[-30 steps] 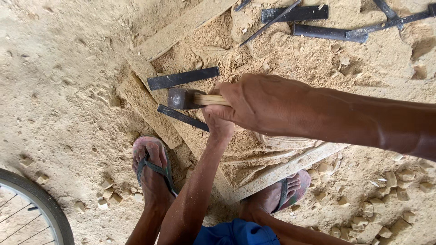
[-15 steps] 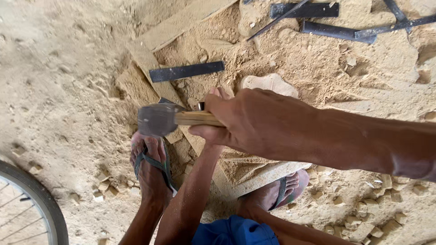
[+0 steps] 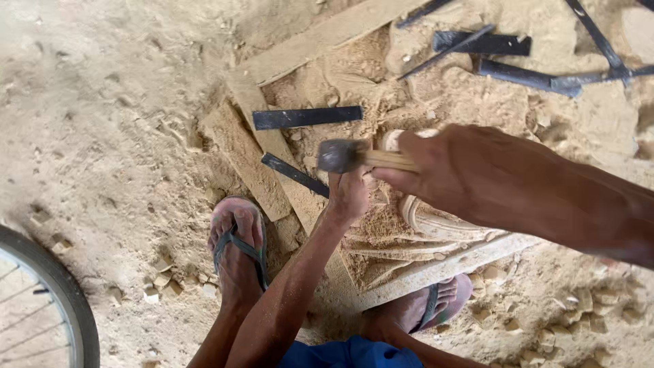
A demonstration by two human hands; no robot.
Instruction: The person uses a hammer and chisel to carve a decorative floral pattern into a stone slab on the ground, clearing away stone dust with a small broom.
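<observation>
Gripping a wooden-handled steel hammer [image 3: 347, 155], the right hand [image 3: 463, 174] hovers above the dark flat chisel [image 3: 294, 174], which the left hand [image 3: 349, 194] clasps against the partly carved pale wooden panel [image 3: 436, 228]; relief lines exist, outer areas remain rough.

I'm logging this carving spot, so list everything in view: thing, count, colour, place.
hammer: one, grey head, pale wooden handle, centre, in right hand
chisel: one, dark, under the hammer, in left hand
flat bar: one, black, above the hammer
carved panel: one, pale wood, under the hands
metal tools: several, dark, top right
wheel: one, black tyre, bottom left
sandals: two, greenish straps, bottom
left hand: grips chisel
right hand: grips hammer
</observation>
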